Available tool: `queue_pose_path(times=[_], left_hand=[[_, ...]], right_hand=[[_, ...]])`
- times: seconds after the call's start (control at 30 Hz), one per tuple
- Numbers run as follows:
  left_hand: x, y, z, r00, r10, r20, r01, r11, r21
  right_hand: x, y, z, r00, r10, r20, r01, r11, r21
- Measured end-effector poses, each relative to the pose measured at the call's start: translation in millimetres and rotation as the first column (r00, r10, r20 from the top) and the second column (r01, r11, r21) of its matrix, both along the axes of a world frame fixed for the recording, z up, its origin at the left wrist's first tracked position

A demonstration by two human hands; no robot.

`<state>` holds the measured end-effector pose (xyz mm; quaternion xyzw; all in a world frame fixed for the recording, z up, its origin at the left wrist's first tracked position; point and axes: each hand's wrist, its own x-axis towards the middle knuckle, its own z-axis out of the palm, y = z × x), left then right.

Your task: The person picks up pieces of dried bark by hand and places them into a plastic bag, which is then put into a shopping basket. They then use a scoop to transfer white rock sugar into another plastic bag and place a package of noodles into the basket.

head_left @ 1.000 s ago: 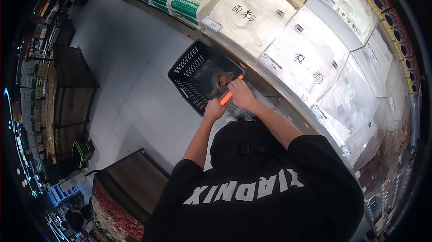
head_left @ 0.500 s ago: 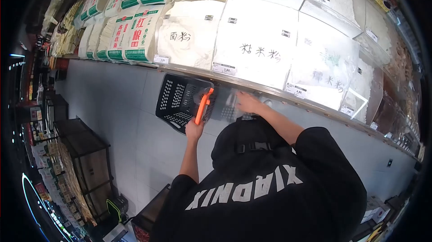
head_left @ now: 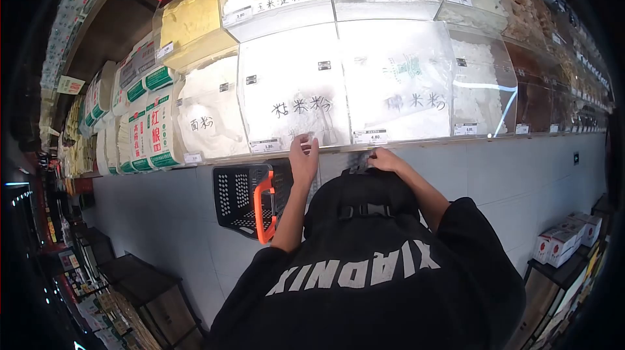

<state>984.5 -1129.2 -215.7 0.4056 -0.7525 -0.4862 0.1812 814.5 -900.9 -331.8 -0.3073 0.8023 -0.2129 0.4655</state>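
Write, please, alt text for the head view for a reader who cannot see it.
A person's left hand touches the front of a clear flour bin in a shop; the right hand is at the shelf edge, a black basket below.

My hood (head_left: 362, 195) covers my right hand's (head_left: 385, 159) fingertips, my left forearm (head_left: 293, 210) blocks the basket's (head_left: 236, 199) right side, price tags (head_left: 370, 136) unreadable.

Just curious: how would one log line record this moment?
left hand: on flour bin front edge | right hand: at bin edge | basket: by left forearm
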Motion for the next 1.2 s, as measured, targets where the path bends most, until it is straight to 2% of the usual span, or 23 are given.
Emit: queue_pose_path(times=[0.03, 0.07, 0.13, 0.17, 0.23, 0.27, 0.33, 0.37, 0.43, 0.47, 0.5, 0.53, 0.57, 0.6, 0.63, 0.7, 0.8, 0.83, 0.9, 1.0, 1.13, 1.2], left_hand=[[-20.9, 4.8, 4.5, 0.997, -0.068, -0.037, 0.069, 0.998, 0.015], [-39.7, 9.6, 7.1, 0.988, -0.132, -0.076, 0.135, 0.991, 0.026], [-71.5, 20.1, 9.7, 0.980, -0.171, -0.100, 0.174, 0.984, 0.032], [-84.3, 24.2, 9.6, 0.974, -0.197, -0.114, 0.202, 0.979, 0.035], [-105.3, 31.9, 10.3, 0.964, -0.232, -0.127, 0.241, 0.969, 0.061], [-113.3, 36.1, 11.0, 0.964, -0.243, -0.109, 0.252, 0.965, 0.078], [-123.9, 44.4, 14.6, 0.960, -0.266, -0.086, 0.273, 0.957, 0.094], [-128.7, 47.8, 16.5, 0.957, -0.277, -0.083, 0.284, 0.955, 0.090], [-137.4, 54.0, 19.4, 0.953, -0.293, -0.079, 0.299, 0.950, 0.085], [-140.7, 55.1, 14.7, 0.956, -0.285, -0.069, 0.288, 0.957, 0.037], [-142.3, 54.9, 10.4, 0.960, -0.274, -0.060, 0.274, 0.962, -0.012], [-143.0, 53.2, 6.7, 0.960, -0.275, -0.059, 0.275, 0.961, -0.015], [-144.1, 50.8, 1.6, 0.958, -0.275, -0.086, 0.282, 0.955, 0.090], [-145.1, 49.4, -3.5, 0.956, -0.271, -0.114, 0.289, 0.937, 0.195], [-143.5, 49.6, -9.3, 0.956, -0.271, -0.116, 0.289, 0.937, 0.194], [-135.2, 52.7, -10.8, 0.949, -0.262, -0.174, 0.296, 0.931, 0.211], [-117.6, 56.5, -7.0, 0.948, -0.268, -0.171, 0.298, 0.936, 0.189], [-111.6, 59.0, -5.1, 0.950, -0.262, -0.172, 0.293, 0.937, 0.189], [-101.8, 64.4, -4.3, 0.946, -0.263, -0.190, 0.298, 0.937, 0.184], [-87.2, 71.7, -9.2, 0.939, -0.292, -0.180, 0.320, 0.935, 0.152], [-64.7, 75.2, -20.3, 0.926, -0.284, -0.248, 0.327, 0.932, 0.157], [-52.1, 78.0, -13.1, 0.906, -0.270, -0.326, 0.354, 0.905, 0.237]], right_hand=[[-6.0, 3.7, 7.8, 0.994, 0.016, 0.105, -0.013, 0.999, -0.034], [-9.3, 7.2, 23.8, 0.995, 0.002, 0.098, 0.001, 1.000, -0.032], [-15.5, 12.1, 68.7, 0.963, -0.039, 0.266, 0.056, 0.997, -0.058], [-17.6, 17.3, 79.3, 0.964, -0.048, 0.260, 0.065, 0.996, -0.058], [-20.4, 29.5, 95.6, 0.890, -0.168, 0.425, 0.256, 0.953, -0.159], [-24.2, 35.7, 106.2, 0.888, -0.177, 0.425, 0.265, 0.951, -0.159], [-32.2, 44.9, 122.2, 0.738, -0.307, 0.601, 0.515, 0.832, -0.207], [-37.6, 49.5, 121.5, 0.734, -0.314, 0.603, 0.524, 0.826, -0.208], [-49.5, 58.5, 119.2, 0.445, -0.304, 0.843, 0.826, 0.503, -0.254], [-54.8, 58.9, 119.5, 0.318, -0.326, 0.890, 0.912, 0.362, -0.193], [-59.5, 58.6, 119.9, 0.316, -0.324, 0.892, 0.913, 0.360, -0.193], [-64.8, 59.0, 121.2, 0.278, -0.401, 0.873, 0.949, 0.257, -0.184], [-71.0, 60.3, 120.2, 0.233, -0.473, 0.850, 0.972, 0.150, -0.183], [-75.7, 58.9, 118.4, 0.212, -0.485, 0.848, 0.977, 0.121, -0.175], [-77.3, 58.4, 116.3, 0.215, -0.485, 0.848, 0.976, 0.122, -0.178], [-77.0, 54.1, 114.4, 0.194, -0.608, 0.770, 0.980, 0.085, -0.180], [-73.3, 48.1, 100.8, 0.232, -0.641, 0.732, 0.970, 0.091, -0.227], [-71.0, 46.9, 94.3, 0.236, -0.640, 0.731, 0.969, 0.097, -0.229], [-66.4, 44.9, 90.8, 0.208, -0.637, 0.742, 0.968, 0.023, -0.251], [-56.8, 45.6, 90.3, 0.212, -0.624, 0.752, 0.958, -0.021, -0.287], [-40.7, 53.8, 92.6, 0.273, -0.646, 0.712, 0.937, 0.010, -0.350], [-32.3, 55.3, 93.2, 0.266, -0.645, 0.716, 0.931, -0.021, -0.365]])
